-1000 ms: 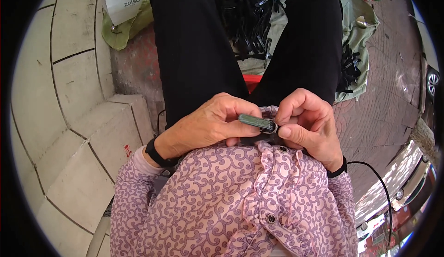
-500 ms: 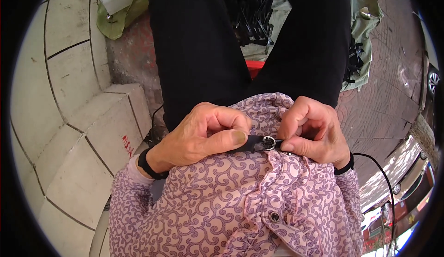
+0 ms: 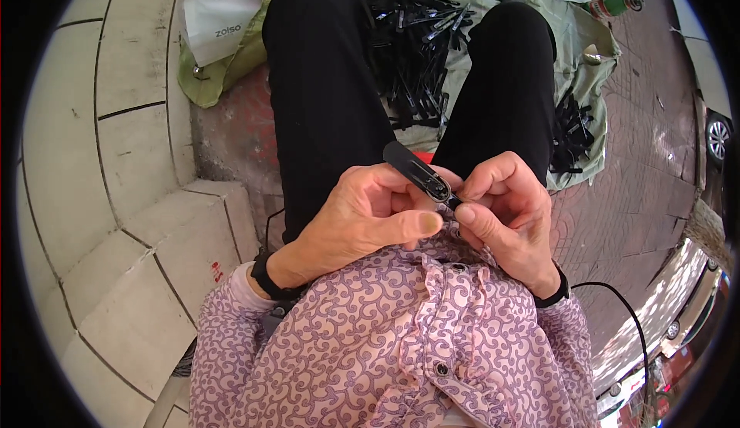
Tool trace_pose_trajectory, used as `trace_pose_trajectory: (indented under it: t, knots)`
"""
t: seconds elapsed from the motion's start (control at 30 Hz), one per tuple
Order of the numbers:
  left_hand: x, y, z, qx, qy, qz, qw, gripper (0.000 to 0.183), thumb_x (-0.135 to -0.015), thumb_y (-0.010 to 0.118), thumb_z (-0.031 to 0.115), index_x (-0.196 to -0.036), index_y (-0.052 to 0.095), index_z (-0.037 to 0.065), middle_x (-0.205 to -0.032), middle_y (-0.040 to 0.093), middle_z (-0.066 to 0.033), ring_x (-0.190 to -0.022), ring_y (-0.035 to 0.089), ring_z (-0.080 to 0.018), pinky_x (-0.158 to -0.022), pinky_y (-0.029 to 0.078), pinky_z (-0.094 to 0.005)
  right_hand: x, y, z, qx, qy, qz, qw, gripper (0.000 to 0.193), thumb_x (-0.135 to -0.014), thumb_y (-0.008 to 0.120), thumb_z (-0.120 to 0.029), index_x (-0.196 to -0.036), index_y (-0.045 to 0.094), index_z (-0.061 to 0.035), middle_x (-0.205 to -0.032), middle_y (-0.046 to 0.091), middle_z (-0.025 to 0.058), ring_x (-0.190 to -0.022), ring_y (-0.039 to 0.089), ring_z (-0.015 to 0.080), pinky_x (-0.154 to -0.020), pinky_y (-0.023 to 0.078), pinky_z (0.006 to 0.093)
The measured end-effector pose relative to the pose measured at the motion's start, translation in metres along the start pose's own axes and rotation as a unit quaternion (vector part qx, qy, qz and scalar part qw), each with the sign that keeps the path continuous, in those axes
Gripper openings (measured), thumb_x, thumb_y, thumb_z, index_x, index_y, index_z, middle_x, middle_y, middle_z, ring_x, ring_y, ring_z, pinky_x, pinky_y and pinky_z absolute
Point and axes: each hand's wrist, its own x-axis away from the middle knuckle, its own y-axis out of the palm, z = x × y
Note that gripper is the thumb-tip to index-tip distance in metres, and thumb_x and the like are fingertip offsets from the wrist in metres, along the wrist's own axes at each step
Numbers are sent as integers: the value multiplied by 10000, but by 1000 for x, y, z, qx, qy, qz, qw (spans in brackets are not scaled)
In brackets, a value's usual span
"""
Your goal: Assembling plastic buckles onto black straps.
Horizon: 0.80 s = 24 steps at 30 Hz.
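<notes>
Between the 2 black-trousered knees, close above the lap, both hands meet on a flat black plastic clip strip with a small metal ring at its near end (image 3: 418, 172). Left hand (image 3: 362, 216) curls around it, thumb stretched along its underside, fingers closed on the strip. Right hand (image 3: 505, 212) pinches the ringed end between thumb and forefinger. Beyond the knees, a heap of similar black strips (image 3: 412, 50) lies on a pale green cloth sheet (image 3: 593, 73) spread over the pavement.
</notes>
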Motion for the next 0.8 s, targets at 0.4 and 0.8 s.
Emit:
trace_pose_trajectory:
  t: [0.4,0.8]
  knots:
    - [-18,14,0,-45,111,79,990,204,-901,691,38,-1095,682,-26,-1083,695,-140,-715,638,-102,-647,553,-229,-5,6,-3,43,-32,72,996,228,-901,665,38,-1031,483,-3,-807,614,46,-586,554,38,-486,419,176]
    - [-22,12,7,-120,95,97,983,147,-902,704,69,-1018,695,-22,-912,700,-87,-661,603,-81,-583,496,-205,-8,0,-4,-29,26,48,998,248,-908,665,15,-1051,463,-5,-772,585,43,-549,535,60,-463,404,184]
